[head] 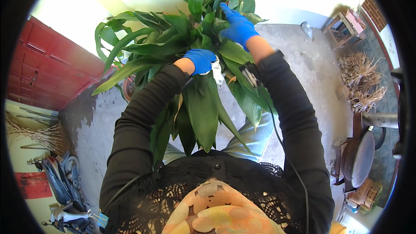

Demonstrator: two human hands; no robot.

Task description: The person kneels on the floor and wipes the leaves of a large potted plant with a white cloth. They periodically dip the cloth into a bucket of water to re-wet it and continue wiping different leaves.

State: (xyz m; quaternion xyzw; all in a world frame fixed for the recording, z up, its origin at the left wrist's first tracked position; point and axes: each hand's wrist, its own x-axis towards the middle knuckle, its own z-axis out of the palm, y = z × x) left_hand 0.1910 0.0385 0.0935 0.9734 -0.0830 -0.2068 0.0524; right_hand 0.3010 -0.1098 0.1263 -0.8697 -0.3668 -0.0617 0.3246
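Note:
A large leafy potted plant [201, 113] with long, broad green leaves fills the space before me. My left hand [200, 61], in a blue glove, grips a crumpled white cloth or tissue [217, 71] low among the middle leaves. Higher and to the right, my blue-gloved right hand [239, 26] reaches into the upper leaves, its index finger stretched along one of them. Whether that hand pinches a leaf is hidden by the glove and foliage. Leaves cover most of the pot and the stems.
Behind the plant stands a pale wall, with a red door [55, 68] at the left. Dried garlic bundles [362, 81], a wooden stool [346, 27] and a round metal-topped stove [362, 159] line the right. A scooter [61, 178] is at lower left. A cable [279, 130] hangs along my right arm.

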